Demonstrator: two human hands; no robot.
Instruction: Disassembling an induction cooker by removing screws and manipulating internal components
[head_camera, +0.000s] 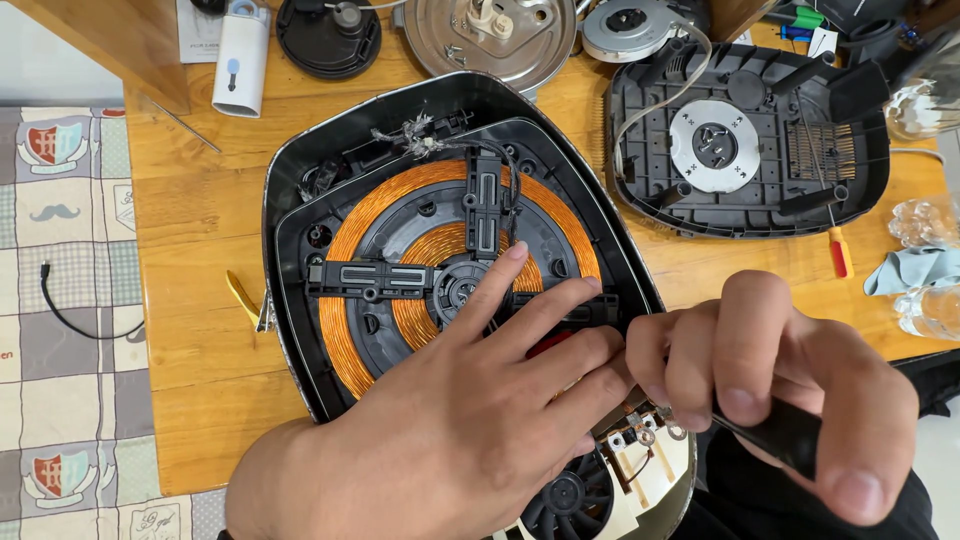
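Head view looks straight down on an opened induction cooker (300, 250) lying on a wooden table (190, 300). Its copper coil (345, 330) sits in rings around a black cross-shaped holder (400, 278), with a fan (565, 500) at the near edge. The left hand (470, 420) lies flat over the coil, fingers spread, the forefinger tip near the centre hub. The right hand (770, 380) has its fingers curled tight around the black handle of a tool (780, 435), likely a screwdriver, whose tip I cannot make out; it seems aimed at the small metal terminals (640, 432) beside the fan. To my eye, steady downward pressure and a bracing left hand would keep the tip seated and off the fine copper windings. A second black base (750, 140) and a red-handled screwdriver (840, 250) lie further back.
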